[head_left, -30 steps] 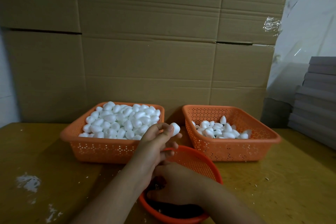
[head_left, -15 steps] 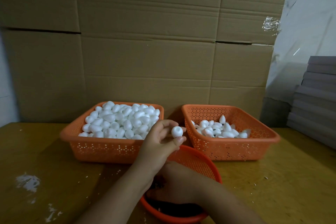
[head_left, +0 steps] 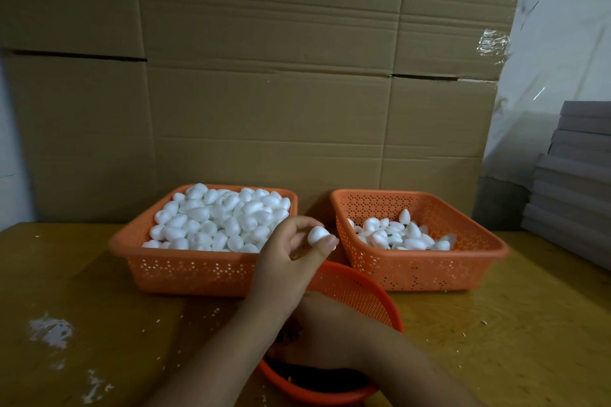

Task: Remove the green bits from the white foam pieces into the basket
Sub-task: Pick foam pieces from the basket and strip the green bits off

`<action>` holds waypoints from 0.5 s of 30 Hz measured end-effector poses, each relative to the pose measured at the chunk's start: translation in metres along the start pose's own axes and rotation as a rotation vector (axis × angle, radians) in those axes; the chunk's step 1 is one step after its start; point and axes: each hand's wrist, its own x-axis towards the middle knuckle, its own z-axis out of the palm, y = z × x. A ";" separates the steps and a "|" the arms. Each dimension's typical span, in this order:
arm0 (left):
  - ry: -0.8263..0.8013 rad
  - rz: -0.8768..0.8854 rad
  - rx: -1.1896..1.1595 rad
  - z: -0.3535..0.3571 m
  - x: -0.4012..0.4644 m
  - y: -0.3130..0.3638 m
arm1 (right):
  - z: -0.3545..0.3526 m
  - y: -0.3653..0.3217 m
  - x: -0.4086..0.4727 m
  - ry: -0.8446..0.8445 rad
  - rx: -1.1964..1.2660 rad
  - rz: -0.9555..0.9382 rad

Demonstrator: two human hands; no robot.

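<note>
A wall of large brown corrugated cardboard boxes (head_left: pixel 264 76) is seen behind the yellow-brown wooden counter (head_left: pixel 66 291). A stack of flat grey boards (head_left: pixel 575 175) is seen at the right edge. On the counter, a rectangular orange perforated plastic basket (head_left: pixel 185 269) heaped with white egg-shaped foam pieces (head_left: pixel 218 218) is set on the left, and a second rectangular orange perforated basket (head_left: pixel 426 269), holding far fewer foam pieces (head_left: pixel 396 235), is set just beside it on the right. A round orange mesh basket (head_left: pixel 360 291) with dark contents is placed nearer the camera. The right hand (head_left: pixel 330 330) is lowered into the round basket; how its fingers lie cannot be told. The left hand (head_left: pixel 284 261) is raised above the round basket, and a single white foam piece (head_left: pixel 317 235) is pinched between its thumb and fingers (head_left: pixel 301 225).
</note>
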 end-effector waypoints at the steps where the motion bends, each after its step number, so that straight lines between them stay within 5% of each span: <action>1: 0.000 -0.009 -0.020 0.001 0.000 0.002 | 0.000 0.000 0.000 0.004 -0.004 -0.005; 7: -0.018 -0.084 0.041 -0.001 -0.002 0.007 | -0.001 0.000 -0.001 -0.007 0.014 -0.009; 15: -0.045 -0.341 -0.171 -0.005 0.000 0.013 | -0.002 -0.001 0.000 -0.050 0.008 0.032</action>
